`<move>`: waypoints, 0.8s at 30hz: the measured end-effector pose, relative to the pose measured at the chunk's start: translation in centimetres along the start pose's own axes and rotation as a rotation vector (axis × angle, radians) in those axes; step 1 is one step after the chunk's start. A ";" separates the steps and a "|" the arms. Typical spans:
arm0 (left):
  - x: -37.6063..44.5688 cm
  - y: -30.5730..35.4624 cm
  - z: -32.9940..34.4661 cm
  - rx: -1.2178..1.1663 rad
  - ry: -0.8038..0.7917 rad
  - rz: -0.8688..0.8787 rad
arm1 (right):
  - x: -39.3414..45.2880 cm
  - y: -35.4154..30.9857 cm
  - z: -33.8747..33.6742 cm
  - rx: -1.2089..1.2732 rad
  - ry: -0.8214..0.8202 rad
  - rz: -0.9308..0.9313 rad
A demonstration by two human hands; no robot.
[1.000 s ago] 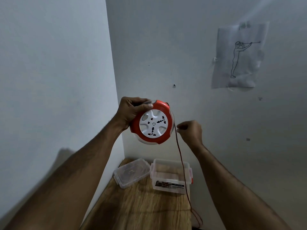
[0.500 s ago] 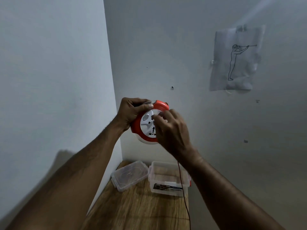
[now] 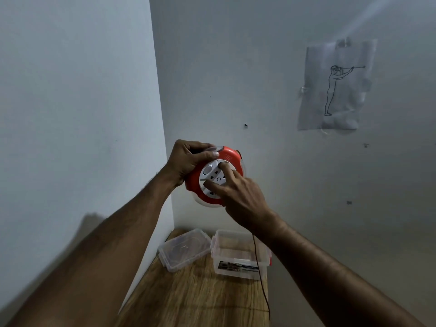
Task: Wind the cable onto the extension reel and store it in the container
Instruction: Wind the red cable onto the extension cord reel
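Note:
I hold a round red extension reel (image 3: 232,155) with a white socket face up in front of the wall corner. My left hand (image 3: 186,159) grips its upper left rim, thumb across the top. My right hand (image 3: 238,192) lies over the white face, fingertips pressed on the centre disc. A thin dark red cable (image 3: 260,270) hangs from under my right wrist, past the container and over the table's right edge. The clear plastic container (image 3: 239,253) stands open on the wooden table below.
The container's clear lid (image 3: 185,249) lies to its left on the wooden table (image 3: 195,300), which fits into the corner of two pale walls. A paper with a line drawing (image 3: 337,86) hangs on the right wall.
My right hand left the cable at the reel's right side and came onto the white face, where its fingers have shifted lower and to the left. The left hand kept its grip.

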State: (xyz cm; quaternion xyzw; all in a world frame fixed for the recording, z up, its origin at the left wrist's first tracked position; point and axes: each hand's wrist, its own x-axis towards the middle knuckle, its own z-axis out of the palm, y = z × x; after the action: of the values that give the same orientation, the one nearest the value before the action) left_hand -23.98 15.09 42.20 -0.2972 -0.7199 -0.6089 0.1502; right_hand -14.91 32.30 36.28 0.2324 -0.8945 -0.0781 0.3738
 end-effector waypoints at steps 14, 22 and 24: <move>0.2 0.4 0.8 0.098 -0.052 0.031 | 0.9 0.6 0.7 0.001 0.096 0.017; 0.3 -0.2 1.4 0.062 0.039 0.046 | 1.5 -0.7 1.4 0.458 0.364 0.422; 0.4 -0.2 1.6 0.067 0.048 0.053 | 1.6 -1.5 1.7 0.544 0.406 0.553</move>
State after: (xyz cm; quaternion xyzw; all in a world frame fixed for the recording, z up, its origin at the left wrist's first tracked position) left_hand -24.22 16.71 41.92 -0.2963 -0.7280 -0.5871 0.1937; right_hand -16.58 30.19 35.58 0.0850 -0.8195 0.3106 0.4740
